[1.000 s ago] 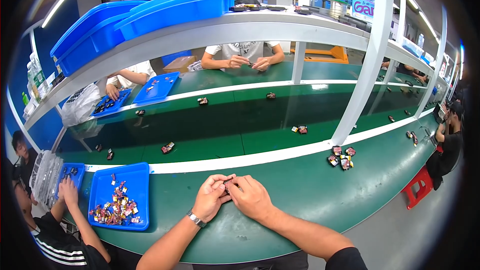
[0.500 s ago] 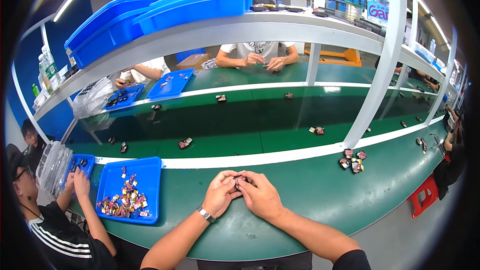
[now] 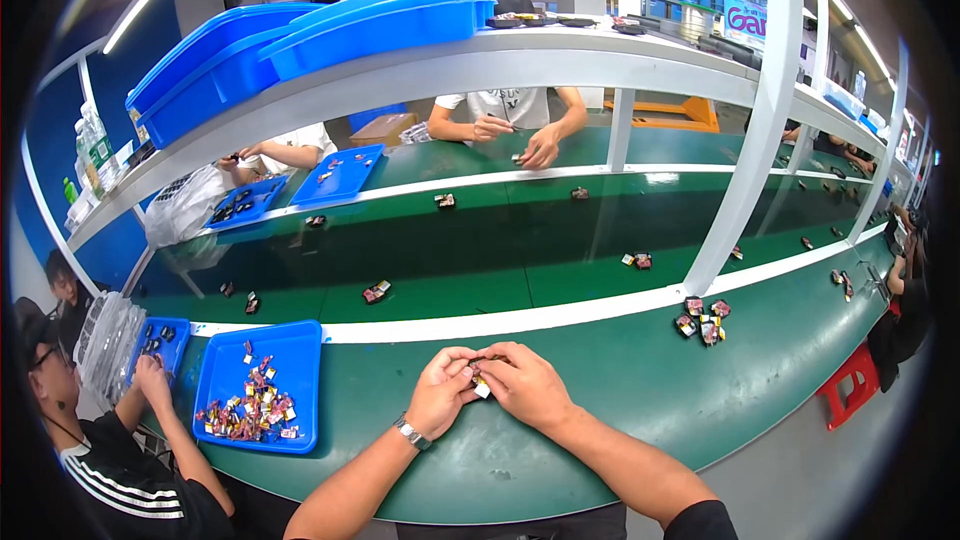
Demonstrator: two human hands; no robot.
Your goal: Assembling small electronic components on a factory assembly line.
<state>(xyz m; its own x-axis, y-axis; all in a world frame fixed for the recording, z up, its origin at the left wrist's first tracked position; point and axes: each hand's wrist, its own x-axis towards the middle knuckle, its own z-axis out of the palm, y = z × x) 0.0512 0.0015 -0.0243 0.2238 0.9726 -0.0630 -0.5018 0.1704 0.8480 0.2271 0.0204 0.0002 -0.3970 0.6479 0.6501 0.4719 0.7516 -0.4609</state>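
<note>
Above the near edge of the green bench, my left hand (image 3: pixel 438 398) and my right hand (image 3: pixel 524 390) meet, fingers closed on one small black part (image 3: pixel 482 387). A white and yellow piece hangs from this part below the fingertips, and the rest of it is mostly covered by my fingers. To the left of my hands lies a blue tray (image 3: pixel 314 380) with a heap of small reddish, white and yellow pieces (image 3: pixel 250 410). On my right, a cluster of small black parts with red and white bits (image 3: pixel 703 321) rests beside the white rail.
Past the white rail (image 3: pixel 450 321), a dark green belt (image 3: pixel 450 260) carries scattered small parts. A white post (image 3: pixel 740 130) rises at the right to a shelf with stacked blue trays (image 3: pixel 370 35). At left, a co-worker's hands (image 3: pixel 152 378) work over another blue tray. A red stool (image 3: pixel 850 390) stands right.
The white and yellow piece now shows below my fingertips. My hands stay in nearly the same place. Across the belt, a co-worker's hands have moved apart. Parts on the belt sit slightly farther right.
</note>
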